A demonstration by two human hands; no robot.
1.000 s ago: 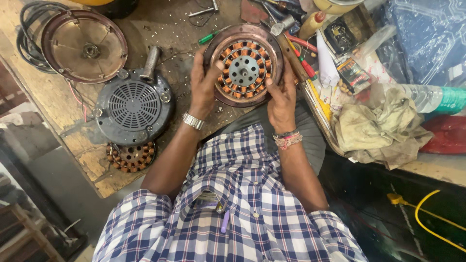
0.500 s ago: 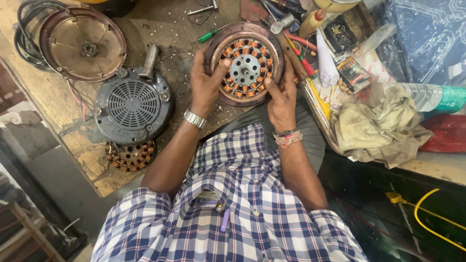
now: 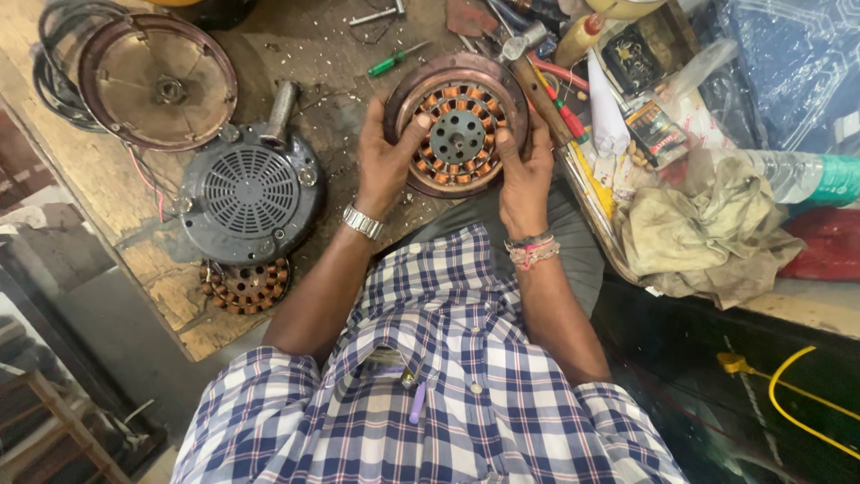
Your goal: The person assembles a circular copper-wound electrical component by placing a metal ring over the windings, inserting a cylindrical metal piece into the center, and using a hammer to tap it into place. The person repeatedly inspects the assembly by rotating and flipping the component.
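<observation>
While both hands clasp it, the fan motor (image 3: 459,125) rests on the workbench (image 3: 331,45).

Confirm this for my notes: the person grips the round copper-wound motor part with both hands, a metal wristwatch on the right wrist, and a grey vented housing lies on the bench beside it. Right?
Not quite. In the head view the metal wristwatch is on the left wrist; the right wrist has thread bands. Otherwise correct: the left hand and right hand grip the copper-wound motor part, and the grey vented housing lies beside it.

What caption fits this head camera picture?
Both hands, left hand and right hand, grip a copper-wound fan motor over a cluttered workbench.
</observation>
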